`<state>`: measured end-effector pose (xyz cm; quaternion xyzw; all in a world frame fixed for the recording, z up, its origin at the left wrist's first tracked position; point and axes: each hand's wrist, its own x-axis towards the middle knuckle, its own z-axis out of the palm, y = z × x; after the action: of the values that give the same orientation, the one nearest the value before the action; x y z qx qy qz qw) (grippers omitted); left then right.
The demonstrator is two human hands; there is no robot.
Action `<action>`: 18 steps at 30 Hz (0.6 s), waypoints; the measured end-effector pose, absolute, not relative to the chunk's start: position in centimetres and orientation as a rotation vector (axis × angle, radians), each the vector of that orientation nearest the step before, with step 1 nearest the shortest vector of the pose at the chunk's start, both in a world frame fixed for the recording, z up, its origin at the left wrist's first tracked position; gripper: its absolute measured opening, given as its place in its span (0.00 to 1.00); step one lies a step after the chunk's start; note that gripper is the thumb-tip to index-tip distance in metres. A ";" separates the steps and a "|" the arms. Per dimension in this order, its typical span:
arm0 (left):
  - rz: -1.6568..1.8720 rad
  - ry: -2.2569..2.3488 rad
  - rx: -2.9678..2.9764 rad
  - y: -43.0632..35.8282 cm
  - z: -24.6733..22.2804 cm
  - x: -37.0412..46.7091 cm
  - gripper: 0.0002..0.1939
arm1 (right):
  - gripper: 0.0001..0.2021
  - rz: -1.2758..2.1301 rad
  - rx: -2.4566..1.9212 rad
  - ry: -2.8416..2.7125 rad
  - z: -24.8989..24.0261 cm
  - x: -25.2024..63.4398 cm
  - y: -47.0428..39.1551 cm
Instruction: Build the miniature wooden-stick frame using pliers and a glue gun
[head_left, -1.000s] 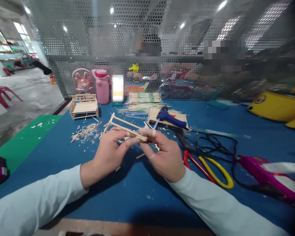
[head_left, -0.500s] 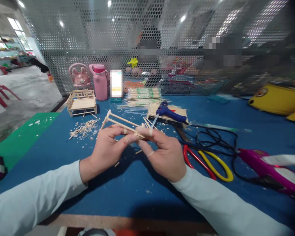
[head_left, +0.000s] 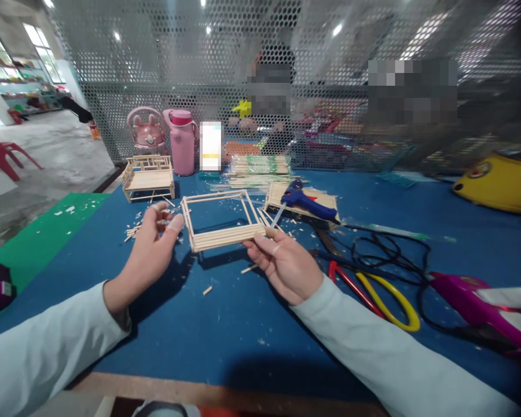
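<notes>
The stick frame (head_left: 228,236) is over the blue desk (head_left: 191,341), its right front corner pinched between thumb and fingers of the right hand (head_left: 286,263); whether its far side touches down cannot be told. The left hand (head_left: 145,255) is free, fingers parted and loosely bent, just beside the frame's left side. In front of the frame, mostly bare blue surface runs to the brown near edge. Right of the frame, red-and-yellow-handled pliers (head_left: 395,301) and a tangled black cord (head_left: 386,249) take up room. Behind the frame, clear wrapping (head_left: 254,160) holds bundled sticks (head_left: 260,169); far right of it, a yellow container (head_left: 495,185) has contents too dark to make out. The frame is pale, wood-like and rectangular, hollow in the middle, with several sticks side by side along its front. Behind it to the right, a blue glue gun (head_left: 308,204) lies on a slatted panel (head_left: 275,194); behind it to the left stands a bench-shaped stick piece (head_left: 150,180). Rough offcuts (head_left: 132,233) lie left of the frame.
</notes>
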<state>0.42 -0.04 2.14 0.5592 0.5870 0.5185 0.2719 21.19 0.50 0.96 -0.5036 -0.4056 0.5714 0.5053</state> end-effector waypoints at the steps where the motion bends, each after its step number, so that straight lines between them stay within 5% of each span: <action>1: 1.246 1.549 1.430 0.1 1.9 0.4 0.18 | 0.02 1.389 -1.254 -0.995 0.8 21.0 0.5; 8: 1.011 1.418 1.139 2.0 1.3 -0.6 0.06 | 0.14 1.237 -1.499 -1.320 1.8 22.4 0.6; 13: 1.056 1.290 1.075 2.8 1.4 -2.3 0.07 | 0.07 0.541 -1.511 -2.354 2.5 24.4 0.3; 18: 1.075 1.181 1.059 2.5 1.5 -2.3 0.05 | 0.06 0.360 -1.648 -2.397 1.3 24.1 1.6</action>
<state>-2.30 2.54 1.50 0.4521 0.5043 0.4590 0.5749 24.06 1.56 1.31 -0.5591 -0.8133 0.1222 0.1052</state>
